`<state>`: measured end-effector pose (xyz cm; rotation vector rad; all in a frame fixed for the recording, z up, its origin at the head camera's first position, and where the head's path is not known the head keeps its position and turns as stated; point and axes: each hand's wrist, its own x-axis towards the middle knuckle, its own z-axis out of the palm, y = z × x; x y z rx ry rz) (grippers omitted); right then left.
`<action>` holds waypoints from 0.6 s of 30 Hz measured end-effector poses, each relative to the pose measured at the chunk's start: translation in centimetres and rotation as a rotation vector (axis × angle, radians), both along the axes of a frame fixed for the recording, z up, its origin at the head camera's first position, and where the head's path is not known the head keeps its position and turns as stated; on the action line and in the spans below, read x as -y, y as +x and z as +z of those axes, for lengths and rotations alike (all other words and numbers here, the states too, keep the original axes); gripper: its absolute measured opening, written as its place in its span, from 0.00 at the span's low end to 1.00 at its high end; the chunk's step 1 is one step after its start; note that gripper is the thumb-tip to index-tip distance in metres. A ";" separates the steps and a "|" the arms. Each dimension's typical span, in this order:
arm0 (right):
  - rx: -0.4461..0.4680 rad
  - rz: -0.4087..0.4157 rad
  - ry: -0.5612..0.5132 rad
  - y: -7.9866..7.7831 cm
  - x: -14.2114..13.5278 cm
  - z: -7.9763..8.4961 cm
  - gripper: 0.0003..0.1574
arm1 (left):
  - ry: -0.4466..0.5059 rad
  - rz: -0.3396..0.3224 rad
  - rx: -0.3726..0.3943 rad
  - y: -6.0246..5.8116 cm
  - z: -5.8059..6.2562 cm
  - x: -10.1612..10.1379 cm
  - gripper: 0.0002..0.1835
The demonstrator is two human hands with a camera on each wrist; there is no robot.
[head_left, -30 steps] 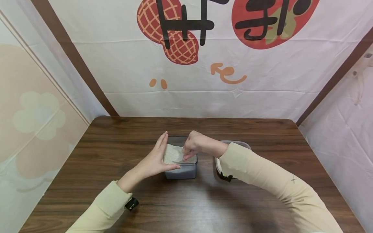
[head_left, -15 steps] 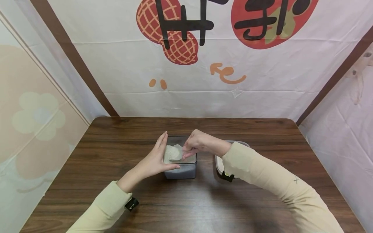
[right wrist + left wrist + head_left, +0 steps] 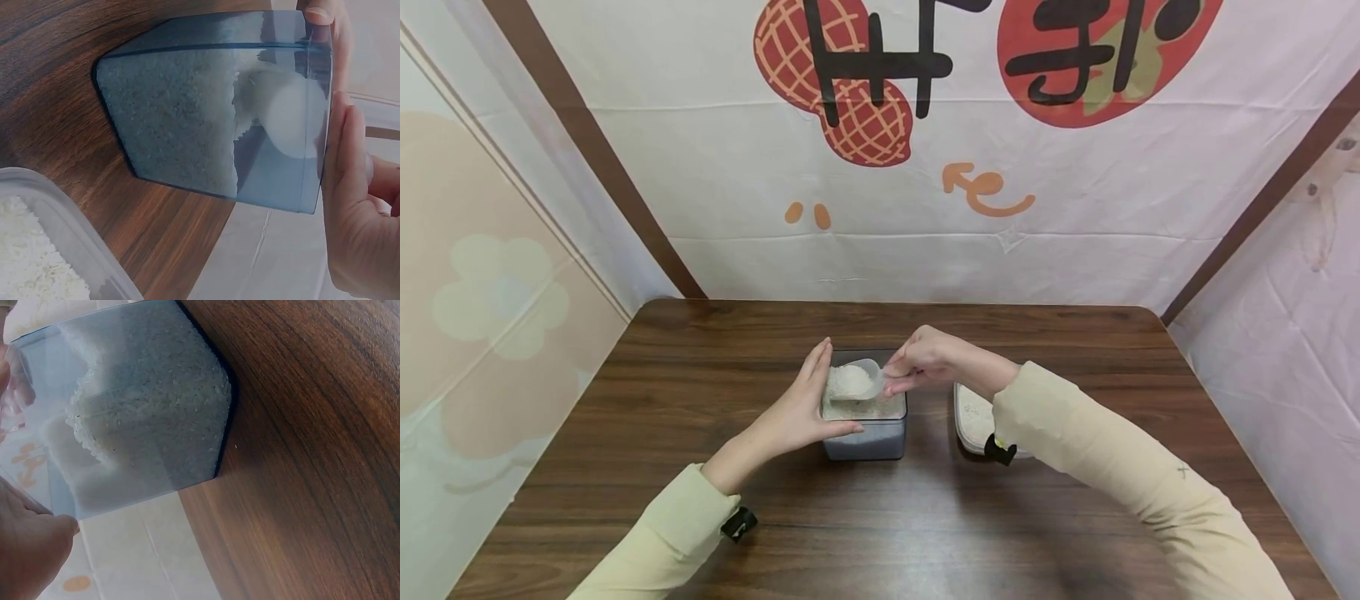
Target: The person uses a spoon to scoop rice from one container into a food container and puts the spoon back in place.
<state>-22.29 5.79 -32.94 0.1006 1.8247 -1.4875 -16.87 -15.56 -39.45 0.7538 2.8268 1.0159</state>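
A blue-tinted clear plastic bin [image 3: 867, 442] of rice stands on the table. My left hand [image 3: 801, 412] holds its left side, thumb along the near side and fingers toward the back. My right hand [image 3: 919, 364] pinches the handle of a translucent scoop [image 3: 873, 377] at the bin's mouth, heaped with white rice [image 3: 852, 381]. Through the bin wall in the right wrist view, the scoop [image 3: 295, 115] shows pale above the rice [image 3: 169, 106]. The right fingers hide most of its handle. In the left wrist view the rice [image 3: 162, 387] slopes unevenly inside.
To the right of the bin, partly under my right forearm, sits a low clear tub [image 3: 78, 225] with white grains [image 3: 31, 262]. The brown wood-grain table [image 3: 737, 333] ends at a white printed cloth wall [image 3: 887, 267]. A black strap piece [image 3: 1000, 450] hangs under the right sleeve.
My right hand has risen and shifted right and away, lifting the scoop out of the rice with a heap in it. More of the tub shows. My left hand has stayed in place.
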 end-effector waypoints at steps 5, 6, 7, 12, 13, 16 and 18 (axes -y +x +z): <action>0.017 -0.020 -0.040 0.0 -0.6 0.0 0.19 | -0.002 0.001 -0.012 0.0 -0.1 -0.1 0.65; 0.021 -0.025 -0.043 0.0 -0.7 0.0 0.19 | -0.002 0.001 -0.011 -0.1 0.0 -0.1 0.65; 0.019 -0.028 -0.042 0.0 -0.8 0.0 0.19 | -0.002 0.000 -0.011 -0.1 0.0 -0.1 0.65; 0.024 -0.026 -0.040 0.0 -1.3 0.1 0.18 | 0.000 0.001 -0.004 0.0 0.0 -0.1 0.65; 0.025 -0.027 -0.045 0.0 -1.3 0.1 0.18 | 0.002 0.002 -0.004 0.0 0.0 -0.1 0.65; 0.036 -0.034 -0.060 0.0 -1.6 0.1 0.19 | 0.005 0.004 -0.011 0.0 0.0 -0.1 0.64; 0.036 -0.041 -0.058 0.1 -1.7 0.0 0.19 | 0.007 0.006 -0.013 0.0 0.0 0.0 0.64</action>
